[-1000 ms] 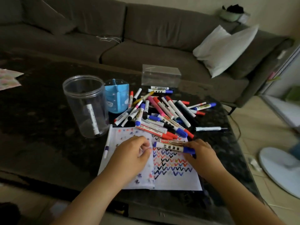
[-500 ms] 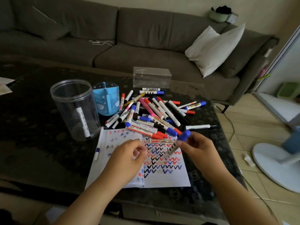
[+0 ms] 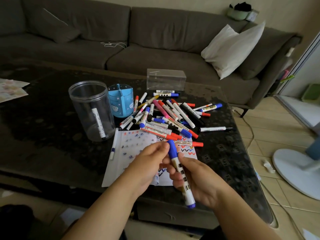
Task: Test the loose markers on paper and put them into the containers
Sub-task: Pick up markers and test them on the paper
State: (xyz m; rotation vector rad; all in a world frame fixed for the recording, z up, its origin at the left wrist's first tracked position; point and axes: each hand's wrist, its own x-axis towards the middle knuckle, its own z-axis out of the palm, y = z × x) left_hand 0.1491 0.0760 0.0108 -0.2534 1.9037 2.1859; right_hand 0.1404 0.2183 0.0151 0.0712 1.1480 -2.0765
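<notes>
Blue-capped cylindrical marker (image 3: 180,172) now raised between both hands.

A single wide-angle head-worn view looks forward and down from close above the hands, across the dark table (image 3: 52,135) toward the grey sofa (image 3: 155,40) at the far side, floor at right.

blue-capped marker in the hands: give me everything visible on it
The blue-capped marker has a white barrel with gold and black label blocks, a blue cap on top and a blue end plug. It is held tilted above the paper; the right hand grips the barrel and the left hand pinches the cap. Cap still on.
</notes>
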